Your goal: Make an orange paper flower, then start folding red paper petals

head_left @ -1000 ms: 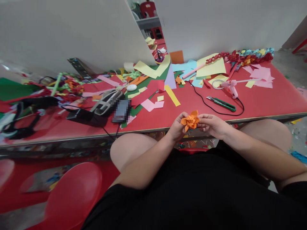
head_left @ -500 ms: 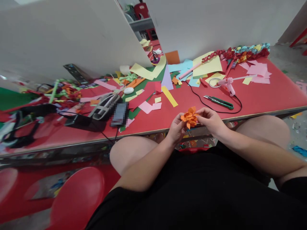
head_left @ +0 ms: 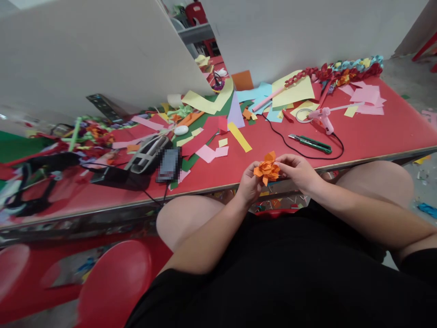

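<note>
An orange folded-paper flower (head_left: 268, 169) with pointed petals is held between my two hands, just over the table's front edge. My left hand (head_left: 250, 183) grips it from the left and below, its fingertips partly hidden behind the petals. On the other side, my right hand (head_left: 296, 171) pinches the flower's right petals between thumb and fingers. Beyond my right hand lie a green box cutter (head_left: 311, 143) with its blade end to the left and a pink hot glue gun (head_left: 322, 119) with a black cord.
The red table (head_left: 375, 132) carries scattered coloured paper, a yellow strip (head_left: 240, 137), a phone (head_left: 169, 164), a grey case (head_left: 149, 154) and a black head strap (head_left: 37, 182). Paper chains (head_left: 358, 68) lie at the far right. Red stools (head_left: 116, 282) stand at lower left.
The flower has turned slightly and shifted a little to the left in my hands, its petals facing me more openly. Both hands keep their hold. The view has shifted slightly.
</note>
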